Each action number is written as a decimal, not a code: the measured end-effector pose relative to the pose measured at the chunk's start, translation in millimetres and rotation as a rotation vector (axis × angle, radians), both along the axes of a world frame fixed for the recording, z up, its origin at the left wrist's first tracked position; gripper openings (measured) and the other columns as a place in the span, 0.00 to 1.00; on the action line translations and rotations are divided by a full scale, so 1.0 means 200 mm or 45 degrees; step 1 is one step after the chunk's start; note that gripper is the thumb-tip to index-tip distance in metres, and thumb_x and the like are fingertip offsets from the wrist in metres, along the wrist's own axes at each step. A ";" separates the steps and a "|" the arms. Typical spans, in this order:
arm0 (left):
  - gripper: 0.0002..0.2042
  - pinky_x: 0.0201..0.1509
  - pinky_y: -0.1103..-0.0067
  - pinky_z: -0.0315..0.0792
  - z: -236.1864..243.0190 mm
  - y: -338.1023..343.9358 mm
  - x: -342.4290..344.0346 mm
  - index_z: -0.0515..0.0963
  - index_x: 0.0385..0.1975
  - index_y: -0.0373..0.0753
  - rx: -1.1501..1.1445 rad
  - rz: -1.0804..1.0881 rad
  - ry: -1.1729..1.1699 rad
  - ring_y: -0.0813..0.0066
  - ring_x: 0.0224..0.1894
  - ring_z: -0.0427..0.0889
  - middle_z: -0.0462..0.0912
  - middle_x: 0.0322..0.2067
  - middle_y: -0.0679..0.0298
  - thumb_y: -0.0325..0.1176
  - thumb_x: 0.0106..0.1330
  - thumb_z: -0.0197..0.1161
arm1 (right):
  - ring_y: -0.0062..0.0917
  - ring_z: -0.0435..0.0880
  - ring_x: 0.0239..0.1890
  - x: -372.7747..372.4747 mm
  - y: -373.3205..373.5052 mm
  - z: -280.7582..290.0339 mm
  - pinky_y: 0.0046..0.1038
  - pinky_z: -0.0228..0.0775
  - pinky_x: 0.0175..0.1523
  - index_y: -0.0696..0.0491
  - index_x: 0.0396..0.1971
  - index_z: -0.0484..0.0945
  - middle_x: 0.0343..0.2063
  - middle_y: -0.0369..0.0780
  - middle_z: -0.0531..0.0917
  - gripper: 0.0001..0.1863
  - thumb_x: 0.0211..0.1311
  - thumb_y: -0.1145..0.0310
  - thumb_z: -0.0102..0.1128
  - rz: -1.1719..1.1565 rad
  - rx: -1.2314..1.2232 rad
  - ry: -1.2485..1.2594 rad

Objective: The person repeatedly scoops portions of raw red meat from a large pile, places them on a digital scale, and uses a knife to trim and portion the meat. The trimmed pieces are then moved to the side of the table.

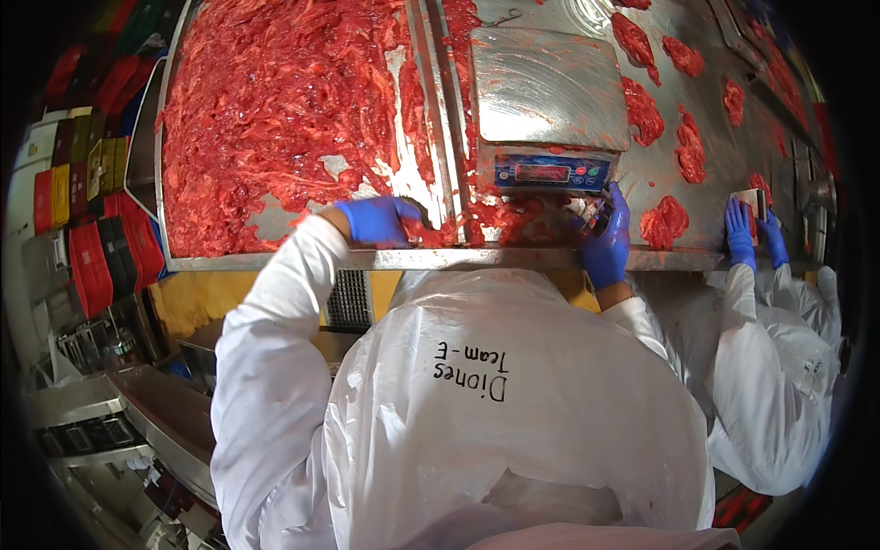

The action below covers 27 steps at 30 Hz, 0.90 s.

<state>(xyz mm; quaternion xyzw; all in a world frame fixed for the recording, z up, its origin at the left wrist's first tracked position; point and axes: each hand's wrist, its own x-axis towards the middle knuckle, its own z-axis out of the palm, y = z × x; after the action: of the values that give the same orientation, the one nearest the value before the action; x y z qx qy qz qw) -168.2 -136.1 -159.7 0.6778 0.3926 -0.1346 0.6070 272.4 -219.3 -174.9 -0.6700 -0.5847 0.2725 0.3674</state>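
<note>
My left hand, in a blue glove, is at the near end of a metal divider. Its fingers are curled in on a piece of raw meat, partly hidden by the glove. My right hand, also blue-gloved, is by the near right corner of a digital scale. Its fingers are bent around something dark and shiny that I cannot make out. The scale has a bare steel platform and a blue panel with a lit display. More red meat scraps lie between my hands, in front of the scale.
A wide heap of raw meat fills the steel tray left of the divider. Separate meat portions lie on the steel table right of the scale. A co-worker's blue-gloved hands are at the far right. Coloured crates stand at left.
</note>
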 end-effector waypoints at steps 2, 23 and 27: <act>0.18 0.56 0.74 0.77 0.05 0.23 -0.11 0.82 0.53 0.38 0.251 0.215 0.073 0.67 0.45 0.84 0.87 0.43 0.58 0.29 0.62 0.73 | 0.36 0.78 0.63 -0.01 0.01 0.00 0.32 0.74 0.67 0.56 0.75 0.59 0.66 0.47 0.70 0.47 0.55 0.79 0.73 -0.005 -0.017 -0.023; 0.11 0.44 0.63 0.80 0.07 -0.17 0.22 0.82 0.38 0.43 0.683 0.225 0.198 0.54 0.38 0.85 0.83 0.32 0.53 0.26 0.54 0.69 | 0.45 0.69 0.72 0.01 -0.02 -0.01 0.38 0.69 0.72 0.53 0.74 0.60 0.71 0.51 0.67 0.49 0.52 0.72 0.77 0.049 0.066 -0.146; 0.10 0.32 0.80 0.77 0.39 0.13 0.25 0.82 0.35 0.39 -0.118 0.533 -0.252 0.81 0.31 0.82 0.84 0.29 0.70 0.16 0.56 0.65 | 0.46 0.68 0.73 0.01 0.01 -0.01 0.38 0.67 0.73 0.54 0.74 0.60 0.71 0.52 0.67 0.49 0.52 0.72 0.76 0.039 0.034 -0.186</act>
<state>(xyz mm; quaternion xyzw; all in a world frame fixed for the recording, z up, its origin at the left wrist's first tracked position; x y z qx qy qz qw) -117.6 -110.5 -82.5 0.5628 0.4564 0.0435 0.6878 273.7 -217.4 -176.7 -0.6740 -0.6239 0.2205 0.3284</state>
